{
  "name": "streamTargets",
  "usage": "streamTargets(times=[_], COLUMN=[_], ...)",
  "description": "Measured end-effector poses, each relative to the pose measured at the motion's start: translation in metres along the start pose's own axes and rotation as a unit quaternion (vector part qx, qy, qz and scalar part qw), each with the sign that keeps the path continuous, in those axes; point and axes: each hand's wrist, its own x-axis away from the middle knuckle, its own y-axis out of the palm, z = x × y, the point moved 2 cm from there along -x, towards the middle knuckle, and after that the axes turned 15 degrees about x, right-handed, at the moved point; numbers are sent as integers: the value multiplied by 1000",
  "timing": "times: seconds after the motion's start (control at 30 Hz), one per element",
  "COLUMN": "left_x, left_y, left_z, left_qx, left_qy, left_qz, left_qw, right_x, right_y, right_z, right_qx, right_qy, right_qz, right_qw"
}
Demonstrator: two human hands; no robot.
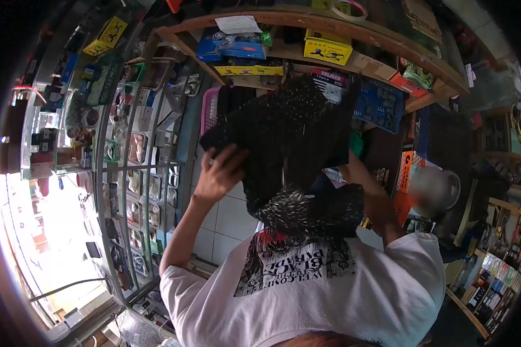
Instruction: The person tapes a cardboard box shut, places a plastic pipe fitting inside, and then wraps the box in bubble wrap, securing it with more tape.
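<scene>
A large black cloth [272, 127] with white specks is raised in front of my chest, its lower part bunched in a heavily speckled fold. My left hand [220, 173] is closed on its left edge, fingers bent over the fabric. On the other side, my right hand [353, 172] reaches in behind the cloth, and its fingers are hidden. Just below the cloth is the printed front of my white T-shirt [307, 295].
Glass shelves [139, 168] with packaged goods stand on the left. Ahead, a wooden-framed counter [382, 43] holds yellow boxes [328, 49] and a blue basket [379, 104]. Behind the cloth shows a pink basket [209, 110]. A person [431, 191] is at the right.
</scene>
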Motion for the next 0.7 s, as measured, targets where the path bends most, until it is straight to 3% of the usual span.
streamTargets(times=[0.1, 0.2, 0.3, 0.43, 0.5, 0.6, 0.7], left_x=[4, -17, -32, -44, -47, -42, -53], left_y=[-9, -32, -41, -66, -66, -38, -12], left_z=[-23, -32, -45, -66, -77, -102, -103], left_qx=[-51, -1, 14, 43, 124, 294, 518], left_qy=[-82, -192, -227, -202, -245, -262, -229], left_qz=[144, 355, 383, 399, 421, 440, 402], left_qw=[985, 915, 895, 894, 865, 807, 720], right_x=[15, 24, 16, -5, -15, -41, -5], right_y=[-1, 7, 11, 11, 6, -41, -18], right_z=[0, -9, -17, -27, -25, 33, 20], right_qx=[22, 1, -47, -145, -179, 72, 164], right_qy=[11, 9, -7, -22, -21, -159, -47], right_qz=[-7, -13, -5, 22, 39, 15, -26], right_qw=[1000, 1000, 999, 989, 983, 985, 985])
